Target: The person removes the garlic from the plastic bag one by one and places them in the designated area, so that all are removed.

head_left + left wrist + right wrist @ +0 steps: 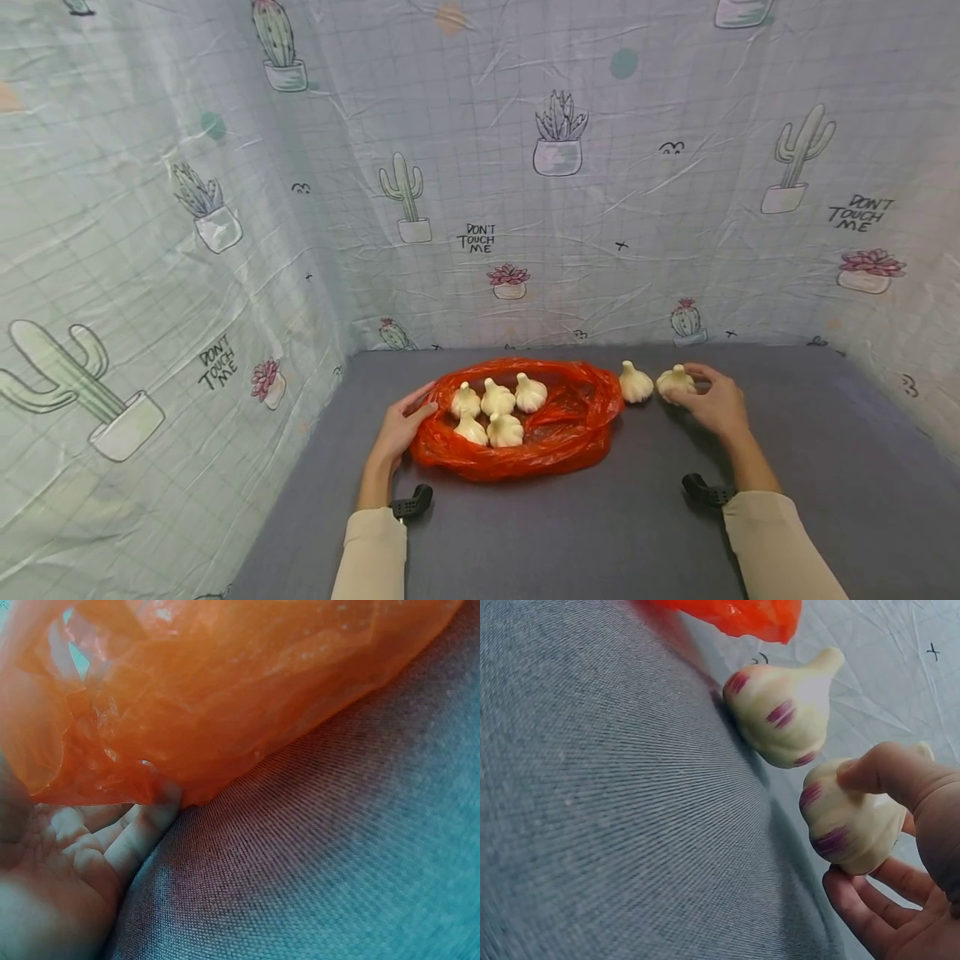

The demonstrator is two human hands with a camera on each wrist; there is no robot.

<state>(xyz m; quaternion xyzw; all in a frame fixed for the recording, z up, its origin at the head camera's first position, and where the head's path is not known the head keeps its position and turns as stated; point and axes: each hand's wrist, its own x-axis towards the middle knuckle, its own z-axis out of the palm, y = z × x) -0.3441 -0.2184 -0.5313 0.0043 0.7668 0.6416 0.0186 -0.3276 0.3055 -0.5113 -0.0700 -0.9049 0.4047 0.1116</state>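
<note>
A red plastic bag lies spread on the table with its mouth facing up. Several garlic bulbs sit together in its left half. At the bag's left end my left hand grips the rim; in the left wrist view some fingertips go behind the orange-looking plastic. My right hand pinches a garlic bulb between thumb and fingers, right of the bag. Another garlic bulb stands between that one and the bag's right end, stem up, with purple streaks showing in the right wrist view.
The grey cloth-covered table reaches back to a hanging cactus-print sheet. A similar sheet closes off the left side. Black wrist devices are worn on both forearms, below the beige sleeves' ends.
</note>
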